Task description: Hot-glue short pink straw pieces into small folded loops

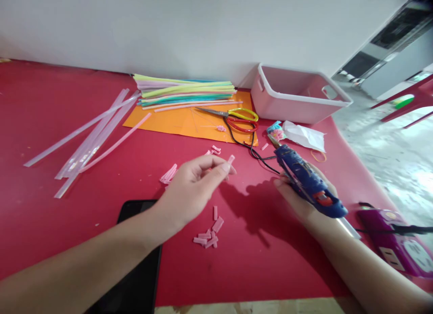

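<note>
Between the thumb and fingertips of my left hand [192, 185] is a short pink strip [231, 159], one end sticking up. My right hand [297, 199] grips a blue hot glue gun [306, 181], its nozzle pointing away and to the left. A clear glue stick [349, 228] juts from the gun's rear. Below my left hand lies a loose pile of short pink pieces [206, 238]. More cut pink pieces [169, 174] lie behind my left wrist, partly hidden by the hand. Beyond the nozzle sits a small pink and blue fuzzy piece [276, 132].
Scissors [240, 117] and several coloured pipe cleaners [186, 93] rest on an orange sheet [169, 123]. Spare glue sticks [98, 138] lie left. A pink bin [297, 107] stands at the back right, a purple power strip [395, 239] at the right edge. A black phone [140, 264] lies under my left forearm.
</note>
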`<move>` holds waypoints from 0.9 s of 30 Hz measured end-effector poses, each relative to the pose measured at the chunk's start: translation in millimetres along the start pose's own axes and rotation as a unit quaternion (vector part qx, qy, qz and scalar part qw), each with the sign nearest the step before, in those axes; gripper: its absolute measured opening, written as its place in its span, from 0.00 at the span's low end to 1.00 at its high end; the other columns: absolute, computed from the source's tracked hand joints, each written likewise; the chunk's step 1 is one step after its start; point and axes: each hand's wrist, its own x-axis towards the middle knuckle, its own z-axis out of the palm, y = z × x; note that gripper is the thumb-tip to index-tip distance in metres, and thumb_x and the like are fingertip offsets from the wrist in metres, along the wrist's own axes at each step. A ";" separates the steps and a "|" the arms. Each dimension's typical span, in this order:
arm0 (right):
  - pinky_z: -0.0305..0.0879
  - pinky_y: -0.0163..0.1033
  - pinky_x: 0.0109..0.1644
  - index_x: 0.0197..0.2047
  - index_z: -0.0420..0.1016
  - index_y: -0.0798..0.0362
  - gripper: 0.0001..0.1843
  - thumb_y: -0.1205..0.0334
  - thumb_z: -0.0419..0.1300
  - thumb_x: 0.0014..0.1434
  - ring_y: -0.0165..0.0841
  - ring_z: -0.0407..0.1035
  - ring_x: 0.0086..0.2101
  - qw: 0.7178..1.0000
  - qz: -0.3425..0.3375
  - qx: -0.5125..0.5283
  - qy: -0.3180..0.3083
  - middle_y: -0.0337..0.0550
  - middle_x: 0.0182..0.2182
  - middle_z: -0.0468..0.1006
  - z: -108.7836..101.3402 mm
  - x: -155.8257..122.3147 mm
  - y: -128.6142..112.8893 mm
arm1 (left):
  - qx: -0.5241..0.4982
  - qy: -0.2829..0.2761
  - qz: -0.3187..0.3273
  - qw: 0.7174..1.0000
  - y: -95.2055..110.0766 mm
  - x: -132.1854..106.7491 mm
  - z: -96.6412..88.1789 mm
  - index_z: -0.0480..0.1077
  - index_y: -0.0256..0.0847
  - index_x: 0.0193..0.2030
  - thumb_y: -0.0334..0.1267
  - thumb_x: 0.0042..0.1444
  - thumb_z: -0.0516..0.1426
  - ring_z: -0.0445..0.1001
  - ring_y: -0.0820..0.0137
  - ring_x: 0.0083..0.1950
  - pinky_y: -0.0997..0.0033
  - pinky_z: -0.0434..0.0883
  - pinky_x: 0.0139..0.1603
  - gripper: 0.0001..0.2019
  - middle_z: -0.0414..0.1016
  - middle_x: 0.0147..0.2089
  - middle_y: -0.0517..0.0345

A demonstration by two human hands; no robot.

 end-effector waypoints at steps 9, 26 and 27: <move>0.56 0.34 0.25 0.32 0.68 0.50 0.10 0.57 0.65 0.55 0.27 0.59 0.20 0.999 0.036 0.000 0.003 0.31 0.20 0.66 2.2 3.8 -12.0 | 0.652 -0.011 0.138 0.746 16.8 46.5 -50.1 0.77 0.38 0.41 0.40 0.68 0.49 0.76 0.58 0.45 0.67 0.64 0.33 0.16 0.78 0.43 0.49; 0.58 0.37 0.28 0.33 0.69 0.48 0.07 0.58 0.64 0.56 0.30 0.60 0.21 1.000 -0.022 -0.002 -0.014 0.33 0.21 0.68 -0.2 3.6 -1.9 | 0.638 -0.039 0.134 0.757 20.0 56.7 -38.5 0.75 0.36 0.46 0.34 0.66 0.51 0.78 0.61 0.44 0.67 0.68 0.41 0.12 0.79 0.45 0.45; 0.59 0.37 0.28 0.33 0.68 0.48 0.07 0.58 0.64 0.56 0.30 0.60 0.21 1.000 -0.025 -0.001 -0.014 0.33 0.21 0.69 -0.1 4.0 -1.7 | 0.627 -0.051 0.139 0.765 23.3 51.4 -35.7 0.76 0.38 0.44 0.35 0.65 0.52 0.78 0.63 0.44 0.68 0.69 0.42 0.11 0.79 0.44 0.49</move>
